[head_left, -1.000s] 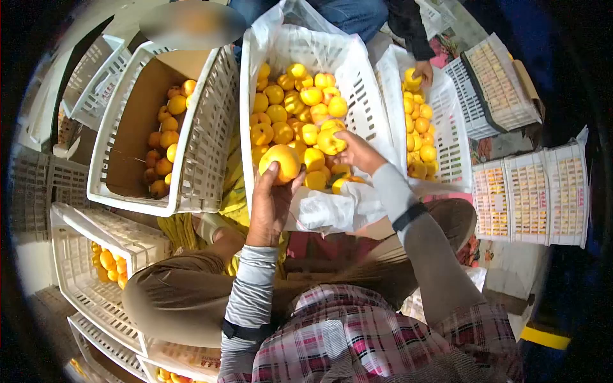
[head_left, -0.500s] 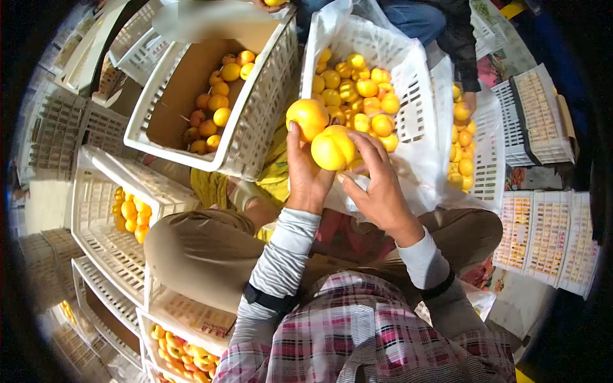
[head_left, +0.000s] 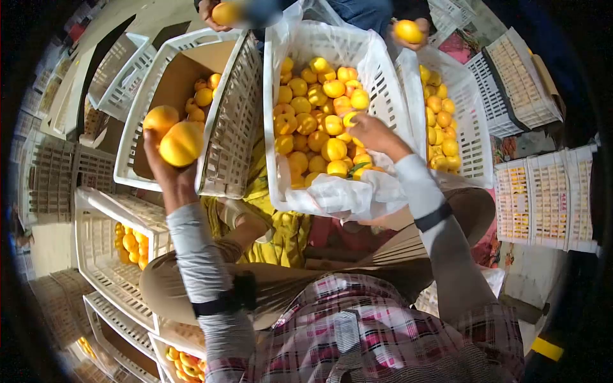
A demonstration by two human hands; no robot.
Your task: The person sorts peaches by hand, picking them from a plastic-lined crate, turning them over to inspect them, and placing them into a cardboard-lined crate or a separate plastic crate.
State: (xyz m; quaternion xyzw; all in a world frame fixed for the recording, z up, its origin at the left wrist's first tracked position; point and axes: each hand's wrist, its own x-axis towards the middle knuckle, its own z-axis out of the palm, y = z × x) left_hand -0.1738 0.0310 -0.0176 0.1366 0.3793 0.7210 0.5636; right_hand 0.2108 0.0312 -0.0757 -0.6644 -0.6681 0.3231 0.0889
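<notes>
My left hand [head_left: 174, 175] holds two yellow peaches [head_left: 181, 144] at the near end of a cardboard-lined white crate [head_left: 142, 186]. The peaches sit side by side on my raised fingers. To the right, my right hand [head_left: 377, 134] reaches into the middle white crate [head_left: 273, 191], which is lined with clear plastic and filled with several yellow peaches [head_left: 308, 122]. Its fingers are closed on one peach [head_left: 350, 119], partly hidden by them. More peaches [head_left: 204, 97] lie in the cardboard-lined crate, partly covered by my left hand's fruit.
Across from me another person's hands [head_left: 410, 33] each hold a peach. A third crate of peaches [head_left: 477, 167] stands at the right. Stacked crates [head_left: 543, 199] line the right side, and a crate with fruit [head_left: 96, 249] sits by my left knee.
My hands have moved apart. The left has carried its two peaches leftward to the cardboard-lined crate; the right has gone into the middle crate. The other person's hands have come into view with peaches.
</notes>
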